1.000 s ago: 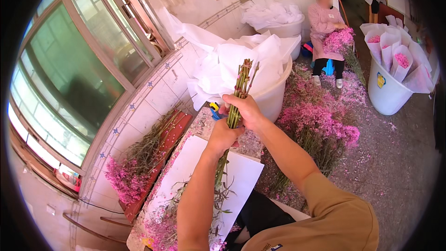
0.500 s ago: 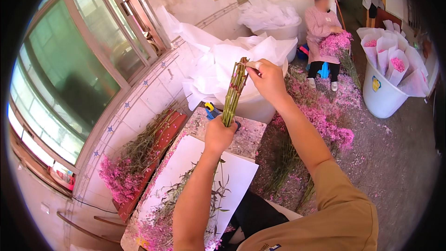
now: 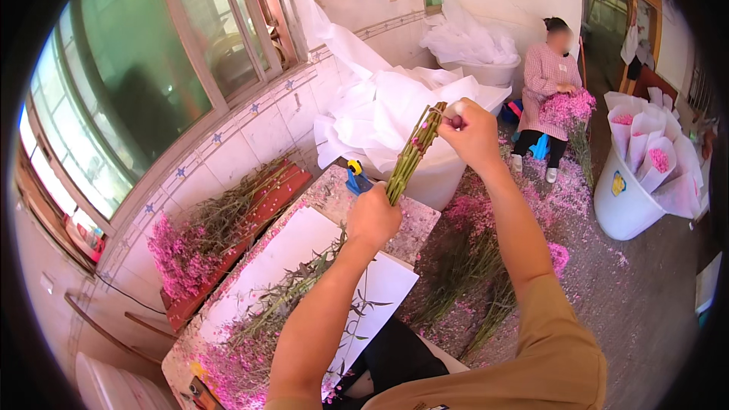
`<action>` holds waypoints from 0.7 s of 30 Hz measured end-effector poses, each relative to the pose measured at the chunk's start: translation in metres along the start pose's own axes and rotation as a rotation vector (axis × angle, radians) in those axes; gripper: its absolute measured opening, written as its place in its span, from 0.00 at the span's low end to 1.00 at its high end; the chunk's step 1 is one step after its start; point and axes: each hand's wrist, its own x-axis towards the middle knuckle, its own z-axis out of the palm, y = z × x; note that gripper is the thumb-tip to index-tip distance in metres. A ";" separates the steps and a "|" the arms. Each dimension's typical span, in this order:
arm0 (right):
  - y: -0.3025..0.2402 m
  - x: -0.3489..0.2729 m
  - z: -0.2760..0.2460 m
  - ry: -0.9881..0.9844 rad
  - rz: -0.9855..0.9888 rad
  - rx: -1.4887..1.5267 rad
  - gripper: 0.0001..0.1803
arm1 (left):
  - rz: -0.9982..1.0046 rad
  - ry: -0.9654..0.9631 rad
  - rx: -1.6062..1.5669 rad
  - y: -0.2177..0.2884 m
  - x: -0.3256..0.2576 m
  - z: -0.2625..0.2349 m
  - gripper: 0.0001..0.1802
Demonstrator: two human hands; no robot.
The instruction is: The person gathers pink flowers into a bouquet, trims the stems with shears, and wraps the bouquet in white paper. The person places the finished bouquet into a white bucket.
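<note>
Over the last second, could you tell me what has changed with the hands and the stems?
The right hand slid from beside the left hand up to the top of the stem bundle, now tilted right. The left hand kept its grip low on the stems over the white paper.

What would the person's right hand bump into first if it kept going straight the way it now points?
Most likely the heap of white wrapping paper over the white tub. The right hand, closed on the top of the bundle of green stems, points up and away toward it. Depth is hard to judge in this one view.
</note>
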 end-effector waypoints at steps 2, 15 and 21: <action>0.007 -0.003 0.002 0.010 0.149 0.406 0.03 | 0.007 -0.010 -0.002 -0.001 0.004 -0.001 0.11; 0.023 0.048 -0.044 -0.173 0.949 1.267 0.15 | 0.005 -0.006 -0.028 -0.014 -0.013 0.014 0.11; 0.142 0.013 -0.043 -0.110 1.160 1.130 0.16 | 0.137 -0.213 -0.284 -0.005 -0.004 0.011 0.12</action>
